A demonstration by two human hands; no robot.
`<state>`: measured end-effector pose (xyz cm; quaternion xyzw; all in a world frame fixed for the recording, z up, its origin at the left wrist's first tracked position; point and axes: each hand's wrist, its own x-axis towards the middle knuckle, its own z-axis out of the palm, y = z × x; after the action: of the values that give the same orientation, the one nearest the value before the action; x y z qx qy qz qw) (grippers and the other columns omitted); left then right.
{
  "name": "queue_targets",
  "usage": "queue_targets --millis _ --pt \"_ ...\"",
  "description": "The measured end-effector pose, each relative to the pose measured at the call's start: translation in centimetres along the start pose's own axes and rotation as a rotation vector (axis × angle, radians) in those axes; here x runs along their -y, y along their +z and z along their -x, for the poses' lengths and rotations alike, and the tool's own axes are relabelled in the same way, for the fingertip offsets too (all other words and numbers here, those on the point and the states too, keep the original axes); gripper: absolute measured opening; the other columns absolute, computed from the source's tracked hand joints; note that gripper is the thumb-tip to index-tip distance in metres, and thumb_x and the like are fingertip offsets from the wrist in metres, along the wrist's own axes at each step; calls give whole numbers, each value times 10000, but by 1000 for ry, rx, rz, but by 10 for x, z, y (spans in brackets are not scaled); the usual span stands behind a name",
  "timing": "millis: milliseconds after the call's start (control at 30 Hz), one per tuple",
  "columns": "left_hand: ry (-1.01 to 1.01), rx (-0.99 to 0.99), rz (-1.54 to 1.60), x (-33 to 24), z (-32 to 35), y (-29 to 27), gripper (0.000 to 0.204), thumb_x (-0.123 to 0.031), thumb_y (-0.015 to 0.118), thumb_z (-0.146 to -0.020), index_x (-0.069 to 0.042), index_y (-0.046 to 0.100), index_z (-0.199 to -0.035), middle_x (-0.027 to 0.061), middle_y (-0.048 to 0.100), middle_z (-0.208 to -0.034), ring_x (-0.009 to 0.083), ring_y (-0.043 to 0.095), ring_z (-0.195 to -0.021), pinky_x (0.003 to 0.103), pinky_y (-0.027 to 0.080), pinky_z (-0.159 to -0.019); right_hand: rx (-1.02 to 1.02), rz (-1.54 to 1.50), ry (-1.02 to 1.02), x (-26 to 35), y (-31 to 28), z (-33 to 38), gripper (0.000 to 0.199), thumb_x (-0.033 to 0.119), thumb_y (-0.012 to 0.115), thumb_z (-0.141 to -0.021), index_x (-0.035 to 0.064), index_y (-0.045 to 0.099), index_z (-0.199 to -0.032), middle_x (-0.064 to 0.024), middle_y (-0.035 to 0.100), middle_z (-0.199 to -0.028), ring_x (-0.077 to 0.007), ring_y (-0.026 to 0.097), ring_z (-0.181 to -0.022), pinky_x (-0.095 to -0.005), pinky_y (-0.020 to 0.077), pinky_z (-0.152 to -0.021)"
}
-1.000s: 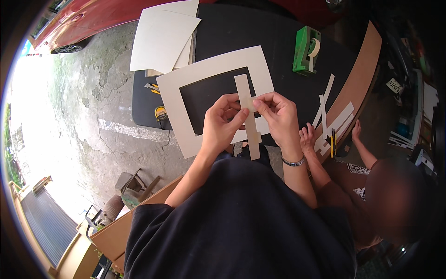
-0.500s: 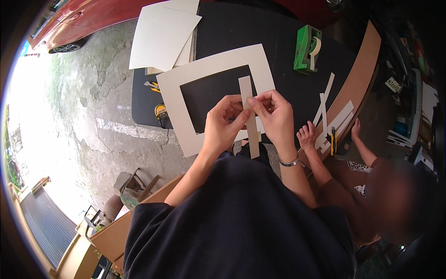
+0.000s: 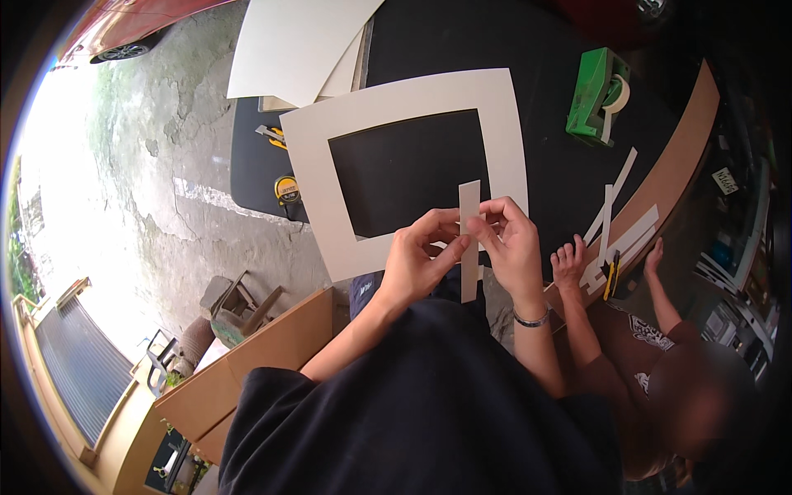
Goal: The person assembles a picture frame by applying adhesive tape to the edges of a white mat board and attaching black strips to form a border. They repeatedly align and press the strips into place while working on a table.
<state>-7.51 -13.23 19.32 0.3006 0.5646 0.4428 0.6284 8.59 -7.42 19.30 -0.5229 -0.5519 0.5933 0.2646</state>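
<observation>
Upright between my hands is a narrow off-white cardboard strip. My left hand pinches it from the left with thumb and fingers, and my right hand does the same from the right, a little higher up. Beneath the strip lies a white rectangular mat board frame, tilted on the black table, with the dark tabletop showing through its window. My hands cover part of its near right side.
White boards overlap at the upper left. A utility knife and a tape measure lie by the left edge. A green tape dispenser stands right. Another person's hand is near loose strips and a yellow-black knife.
My hands, still pinching the strip, have come nearer my body relative to the frame, so more of its window and right side shows. The whole view has shifted slightly.
</observation>
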Motion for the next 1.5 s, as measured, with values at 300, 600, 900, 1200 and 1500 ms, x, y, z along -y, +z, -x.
queue_targets --millis 300,600,900,1200,1500 --pt "-25 -38 102 24 -32 -6 356 -310 545 -1030 -9 643 -1193 99 658 -1092 197 634 -972 345 507 -878 66 446 -616 -5 -42 -17 295 13 754 -713 166 753 -966 -31 648 -1127 -268 589 -1069 -399 471 -899" --pt "-361 61 479 52 -108 -9 198 -149 717 -961 -10 650 -1086 6 679 -909 86 642 -776 255 556 -707 22 640 -755 -63 -54 -47 299 54 789 -769 218 778 -1019 -26 634 -1226 -258 578 -1128 -383 482 -899" --pt "-174 -270 -65 76 -126 0 152 -92 724 -913 -3 632 -993 11 671 -841 62 639 -779 231 530 -713 -366 924 32 -134 -43 -69 858 332 872 -773 3 416 -1421 -213 509 -1246 -398 521 -1155 -474 449 -948" --pt "-131 -245 104 85 -129 -11 109 -59 688 -956 -32 583 -955 -4 621 -828 58 607 -781 245 553 -727 -404 851 192 -133 -27 -79 765 278 919 -700 -3 485 -1264 -162 526 -1128 -346 527 -1069 -459 437 -893" --pt "88 -296 269 97 -123 -19 89 -48 652 -972 -26 568 -990 -25 564 -857 41 551 -770 221 498 -708 -142 42 268 -113 -71 -63 232 189 651 -1013 -12 549 -1070 -43 618 -879 -59 522 -769 -220 437 -710"
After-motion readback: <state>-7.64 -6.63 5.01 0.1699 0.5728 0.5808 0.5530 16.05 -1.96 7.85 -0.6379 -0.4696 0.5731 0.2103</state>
